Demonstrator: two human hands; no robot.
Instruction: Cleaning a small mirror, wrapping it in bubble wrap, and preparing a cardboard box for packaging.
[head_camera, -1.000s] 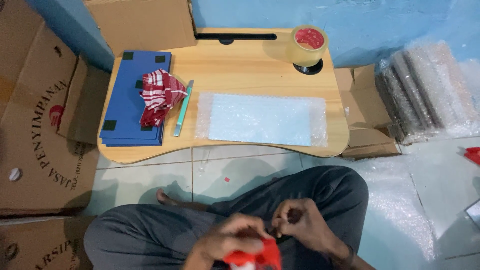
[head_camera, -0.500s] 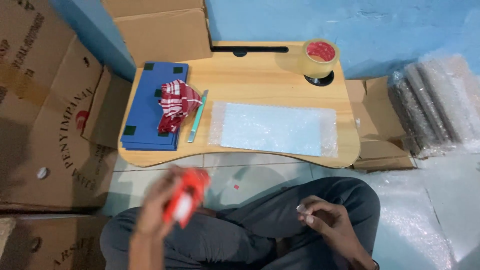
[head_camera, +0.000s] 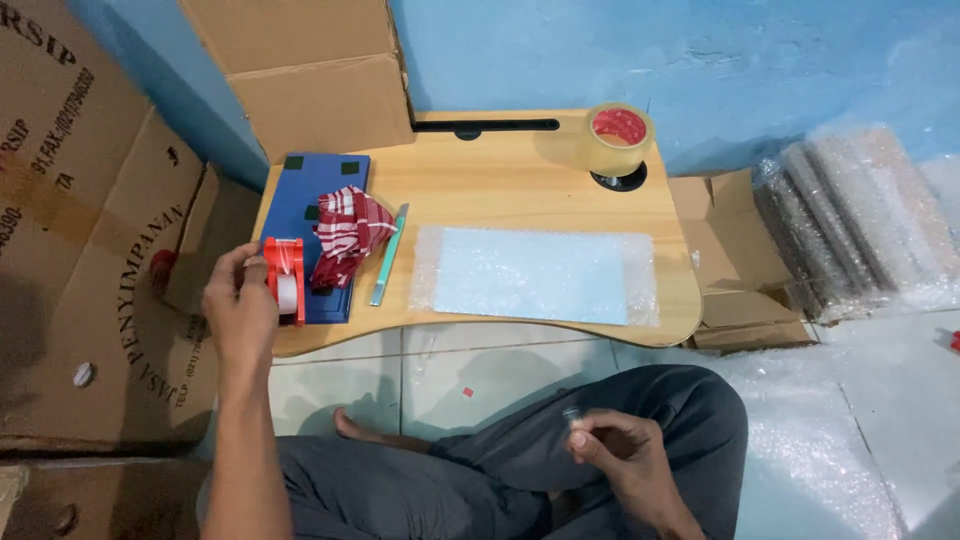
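Head view: the left hand (head_camera: 240, 310) at the left of the frame is closed around a red tape dispenser (head_camera: 285, 280), holding it at the near left corner of the low wooden table (head_camera: 520, 190), against the edge of a blue board (head_camera: 300, 200). A red-and-white cloth (head_camera: 345, 235) lies bunched on that board, and a teal pen-like tool (head_camera: 388, 255) rests just beside it. In the middle of the table sits a sheet of bubble wrap (head_camera: 535, 275) over something pale blue. A roll of brown tape (head_camera: 618, 140) stands at the upper right corner. The right hand (head_camera: 615, 450), low in the frame over the lap, pinches something small between its fingertips; what it is I cannot tell.

The dispenser sits right at the table's rim, so a loose release could tip it onto the tiled floor. Its toothed blade is near the fingers, and a careless grip could nick them. The cloth could also snag on it.
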